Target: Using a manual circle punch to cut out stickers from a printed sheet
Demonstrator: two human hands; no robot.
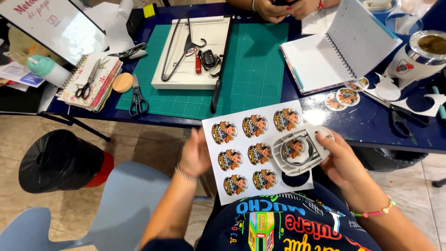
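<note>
Sticker sheet point(241, 153) is the anchor here, so I'll place everything off it. I've got it in the air over my lap, just off the near edge of the blue table point(371, 125). My left hand point(195, 155) pinches its left edge, thumb side on top, probably fingers underneath, though that part's blurry so don't quote me. That pinch keeps the paper flat and taut.

My right hand point(341, 160) is wrapped around the white circle punch point(299, 148), which sits over the sheet's right column, middle row. I'm holding it window-up so one printed round design shows centred in the opening. Just below the punch, the sheet has a round hole point(296, 179) where the bottom-right design is gone.

Beyond the sheet's top right corner, a few cut round stickers point(346, 96) lie on the table, beside an open spiral notebook point(334, 51). Beyond its top edge is the green cutting mat point(253, 65) with the paper trimmer point(193, 51) on it.
</note>
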